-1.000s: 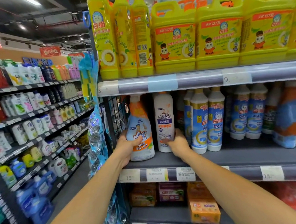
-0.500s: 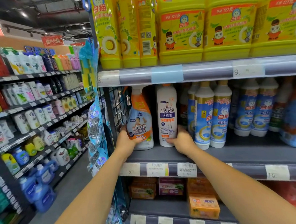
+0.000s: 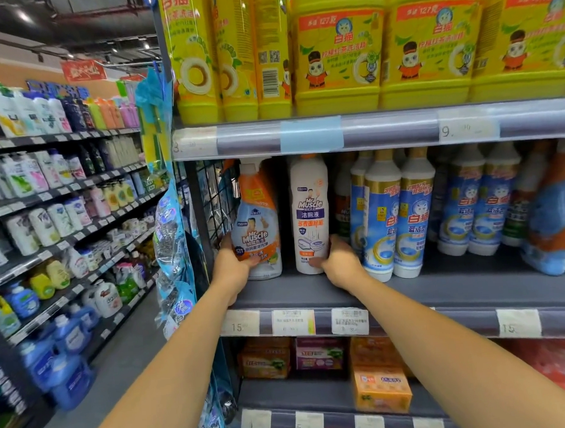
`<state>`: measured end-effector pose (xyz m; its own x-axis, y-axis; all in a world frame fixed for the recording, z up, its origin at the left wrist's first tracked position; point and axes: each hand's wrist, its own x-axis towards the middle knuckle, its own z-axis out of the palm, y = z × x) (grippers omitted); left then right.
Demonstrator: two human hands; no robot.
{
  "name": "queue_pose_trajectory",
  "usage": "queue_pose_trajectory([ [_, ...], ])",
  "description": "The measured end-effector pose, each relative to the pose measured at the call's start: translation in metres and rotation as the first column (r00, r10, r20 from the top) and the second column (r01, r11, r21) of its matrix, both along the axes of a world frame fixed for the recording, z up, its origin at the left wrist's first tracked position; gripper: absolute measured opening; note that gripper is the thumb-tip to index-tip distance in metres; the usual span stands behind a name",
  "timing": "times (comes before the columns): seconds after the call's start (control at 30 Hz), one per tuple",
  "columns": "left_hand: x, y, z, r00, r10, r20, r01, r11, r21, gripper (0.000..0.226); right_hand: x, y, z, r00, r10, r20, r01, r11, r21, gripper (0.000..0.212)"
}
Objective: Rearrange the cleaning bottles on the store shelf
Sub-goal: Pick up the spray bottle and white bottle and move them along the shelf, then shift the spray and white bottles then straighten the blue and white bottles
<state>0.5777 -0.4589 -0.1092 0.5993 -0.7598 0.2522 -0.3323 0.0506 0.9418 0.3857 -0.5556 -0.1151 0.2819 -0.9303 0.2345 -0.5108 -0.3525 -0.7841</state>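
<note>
Both bottles stand upright on the shelf [image 3: 393, 290], long axes vertical, each gripped low down. The left hand [image 3: 233, 270] is wrapped round the base of the orange-and-blue spray bottle [image 3: 257, 220]: its fingers [image 3: 225, 242] curl behind the bottle's left flank while the thumb lies across the front of the label, so the bottle's body rises straight up from that grip. The right hand [image 3: 341, 264] clasps the white toilet-cleaner bottle [image 3: 310, 212] from its right side, thumb pressed to the lower front; this bottle sits just left of those fingers and likewise towers above them. A dark gap separates the two bottles.

Just right of the right hand, nearly touching its knuckles, stand the blue-and-white bottles [image 3: 394, 221], so there is little room on that side. Left of the left hand the wire side panel [image 3: 216, 197] closes the shelf end.

Each hand is nearest its own bottle, and any shift will likely be a slide along the shelf, either closing the gap or nudging both into line; tipping is the risk with grips this low
</note>
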Motion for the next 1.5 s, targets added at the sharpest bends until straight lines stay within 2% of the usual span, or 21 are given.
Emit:
queue_pose_trajectory([
  [0.17,-0.005,0.006,0.005,1.000,0.005,-0.021,-0.004,0.998,0.058,0.061,-0.003,0.004,0.003,0.998,-0.006,-0.056,0.007,1.000,0.009,0.054],
  [0.3,-0.015,0.017,0.017,0.996,0.058,-0.072,-0.043,0.981,0.191,0.054,-0.007,0.017,0.012,0.981,0.018,-0.194,-0.012,1.000,0.028,0.056],
  [0.4,-0.028,0.032,0.028,0.991,0.071,-0.111,-0.048,0.978,0.201,0.052,-0.017,0.034,0.024,0.947,0.056,-0.318,-0.040,0.998,0.056,0.060],
  [0.47,-0.036,0.046,0.032,0.996,0.071,-0.061,-0.055,0.969,0.241,0.053,-0.029,0.052,0.032,0.925,0.104,-0.365,-0.090,0.994,0.055,0.059],
  [0.57,-0.052,0.065,0.036,0.989,0.012,0.148,-0.056,0.953,0.298,0.051,-0.058,0.082,0.040,0.884,0.134,-0.447,-0.153,0.988,-0.006,0.058],
  [0.63,-0.068,0.075,0.038,0.937,-0.103,0.334,-0.004,0.953,0.304,0.051,-0.083,0.100,0.043,0.848,0.143,-0.510,-0.190,0.981,-0.041,0.059],
  [0.7,-0.089,0.083,0.040,0.810,-0.282,0.515,0.105,0.932,0.346,0.050,-0.111,0.115,0.044,0.804,0.127,-0.580,-0.201,0.977,-0.065,0.062],
  [0.8,-0.123,0.094,0.043,0.614,-0.490,0.619,0.190,0.853,0.487,0.054,-0.153,0.134,0.044,0.760,0.077,-0.646,-0.170,0.982,-0.083,0.065],
  [0.93,-0.165,0.103,0.044,0.411,-0.549,0.728,0.121,0.825,0.553,0.061,-0.205,0.147,0.045,0.740,0.024,-0.672,-0.123,0.987,-0.100,0.066],
  [1.03,-0.206,0.107,0.044,0.311,-0.552,0.774,0.039,0.821,0.570,0.065,-0.246,0.156,0.044,0.738,0.004,-0.675,-0.108,0.988,-0.112,0.064],
  [1.17,-0.269,0.110,0.039,0.261,-0.575,0.776,-0.003,0.803,0.596,0.065,-0.306,0.164,0.043,0.755,0.014,-0.655,-0.105,0.989,-0.100,0.062],
  [1.33,-0.346,0.114,0.028,0.282,-0.628,0.726,0.023,0.760,0.649,0.068,-0.381,0.176,0.040,0.747,0.023,-0.664,-0.108,0.990,-0.087,0.071],
  [1.5,-0.414,0.121,0.017,0.310,-0.646,0.697,0.039,0.741,0.670,0.067,-0.445,0.181,0.032,0.711,0.036,-0.702,-0.110,0.992,-0.061,0.066],
])
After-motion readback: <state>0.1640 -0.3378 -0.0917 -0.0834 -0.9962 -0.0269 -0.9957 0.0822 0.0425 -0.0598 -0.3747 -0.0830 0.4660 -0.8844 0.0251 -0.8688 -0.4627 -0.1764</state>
